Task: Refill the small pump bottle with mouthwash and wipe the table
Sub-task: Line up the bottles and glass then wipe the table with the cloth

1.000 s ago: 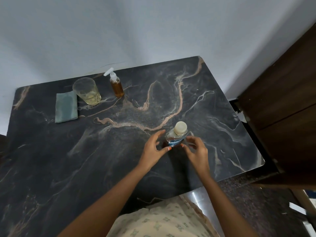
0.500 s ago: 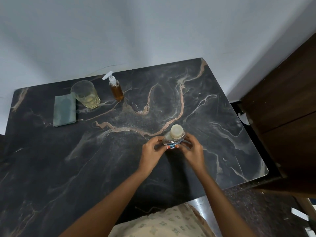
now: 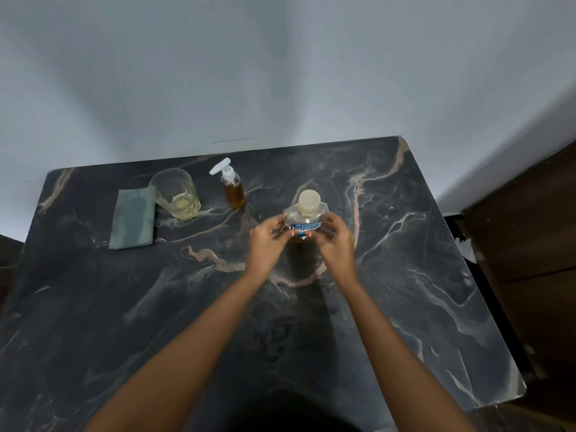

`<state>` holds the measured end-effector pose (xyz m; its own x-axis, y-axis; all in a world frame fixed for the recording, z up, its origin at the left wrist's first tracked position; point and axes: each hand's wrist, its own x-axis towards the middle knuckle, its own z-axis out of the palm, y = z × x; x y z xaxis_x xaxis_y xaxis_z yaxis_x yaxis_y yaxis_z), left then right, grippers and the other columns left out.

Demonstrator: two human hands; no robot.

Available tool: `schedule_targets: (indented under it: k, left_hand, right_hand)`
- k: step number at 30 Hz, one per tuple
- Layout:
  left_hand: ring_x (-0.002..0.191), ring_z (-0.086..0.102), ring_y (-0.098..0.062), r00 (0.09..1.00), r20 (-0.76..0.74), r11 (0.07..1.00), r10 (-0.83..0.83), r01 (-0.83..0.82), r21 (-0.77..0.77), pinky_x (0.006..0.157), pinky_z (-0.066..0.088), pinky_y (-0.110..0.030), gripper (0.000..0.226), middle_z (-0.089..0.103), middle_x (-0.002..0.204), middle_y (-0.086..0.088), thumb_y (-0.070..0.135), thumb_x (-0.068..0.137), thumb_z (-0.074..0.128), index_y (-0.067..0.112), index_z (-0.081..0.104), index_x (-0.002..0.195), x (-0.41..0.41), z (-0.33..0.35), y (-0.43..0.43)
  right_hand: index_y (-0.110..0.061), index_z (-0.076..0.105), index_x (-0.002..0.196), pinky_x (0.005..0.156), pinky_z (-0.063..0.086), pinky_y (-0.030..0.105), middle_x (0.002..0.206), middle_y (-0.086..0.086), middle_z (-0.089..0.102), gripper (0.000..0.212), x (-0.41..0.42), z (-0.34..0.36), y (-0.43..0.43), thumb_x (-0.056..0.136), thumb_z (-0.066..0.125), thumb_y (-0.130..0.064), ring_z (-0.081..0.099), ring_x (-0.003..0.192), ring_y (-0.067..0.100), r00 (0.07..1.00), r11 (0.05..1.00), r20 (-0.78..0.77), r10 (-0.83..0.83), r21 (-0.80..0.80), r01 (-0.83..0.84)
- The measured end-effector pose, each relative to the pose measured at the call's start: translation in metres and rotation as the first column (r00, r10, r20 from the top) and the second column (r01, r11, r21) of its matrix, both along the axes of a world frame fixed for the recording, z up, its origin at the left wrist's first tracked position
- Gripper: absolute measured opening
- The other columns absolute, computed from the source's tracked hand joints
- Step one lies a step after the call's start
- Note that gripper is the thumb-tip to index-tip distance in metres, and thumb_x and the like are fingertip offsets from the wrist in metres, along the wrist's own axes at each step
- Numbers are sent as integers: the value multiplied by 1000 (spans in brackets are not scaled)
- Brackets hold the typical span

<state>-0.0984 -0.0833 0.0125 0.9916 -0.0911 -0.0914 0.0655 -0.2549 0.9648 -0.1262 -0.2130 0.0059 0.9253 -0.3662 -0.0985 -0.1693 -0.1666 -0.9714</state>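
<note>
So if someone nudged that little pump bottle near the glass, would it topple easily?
Probably yes. The pump bottle stands tall and narrow with a wide white pump head on top, so it looks tippy. It seems mostly full of amber liquid, which may steady it a little. The polished table might let it slide first.

Open table (image 3: 420,275) right of hands (image 3: 300,241)

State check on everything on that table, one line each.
Mouthwash bottle: cap on, gripped by both hands.
Pump bottle: upright, pump on, amber liquid inside.
Glass: upright, little yellowish liquid.
Cloth: folded, flat.
Left hand, right hand: closed on mouthwash bottle.
</note>
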Motion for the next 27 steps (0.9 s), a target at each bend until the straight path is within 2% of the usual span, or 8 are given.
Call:
schedule_targets:
  k: [4,7,11,14,16,21,23,27]
  left_hand:
    - [96,63,-15,999,-44,1000,18,-18,5,84,50,-23,36,67,109,-12,-2,78,65,3,60,114,40,-5,-2]
    - [100,62,-15,999,-44,999,16,-15,38,88,50,-28,37,67,111,-10,3,79,66,6,60,116,64,-11,-4]
    - [101,62,-14,999,-48,1000,3,-2,24,87,49,-25,37,67,110,-7,2,80,64,8,60,116,88,-18,-8]
    - [96,61,-4,999,-45,1000,-1,1,7,79,48,-9,37,66,107,0,1,80,64,10,60,116,99,-23,-8]
    - [96,59,-1,999,-48,1000,6,-6,9,76,46,-4,38,65,108,1,2,81,63,11,59,117,104,-26,-8]
    - [100,57,-1,999,-52,1000,9,-8,23,78,47,-10,38,65,113,1,6,82,64,14,58,119,111,-31,-8]
    - [100,56,0,999,-52,1000,7,-7,16,74,46,-6,39,63,111,5,7,82,64,14,57,119,110,-31,-8]
    - [94,55,5,998,-54,1000,25,-26,-9,70,43,1,38,59,104,12,6,82,64,13,57,119,108,-30,-9]
  right_hand:
    - [-3,52,115,75,45,2,113,11,60,41,39,-1,-3,77,66,3,57,94,10,1000,999,3,15,-40,-15]
    - [-3,52,116,81,48,13,116,13,60,42,63,-4,-6,77,66,1,58,100,16,1000,997,-5,18,-79,-19]
    - [-3,51,118,87,49,27,117,15,59,42,86,-10,-8,78,66,1,58,103,18,1000,996,-21,18,-91,-20]
    - [-3,51,118,87,51,28,118,15,59,42,96,-13,-8,79,66,1,58,104,19,999,996,-34,14,-89,-17]
    - [-4,51,118,87,50,26,118,15,59,42,102,-15,-7,79,66,0,58,104,18,999,996,-40,12,-93,-16]
    - [-5,51,118,84,47,20,119,14,59,42,108,-19,-7,79,65,-1,56,105,15,999,994,-40,10,-110,-15]
    - [-6,51,119,84,46,17,120,13,60,42,108,-21,-8,80,65,-2,56,105,13,999,993,-40,12,-116,-17]
    - [-5,51,122,76,41,-2,120,13,61,44,107,-25,-9,81,63,1,56,104,10,999,992,-41,-1,-130,-5]
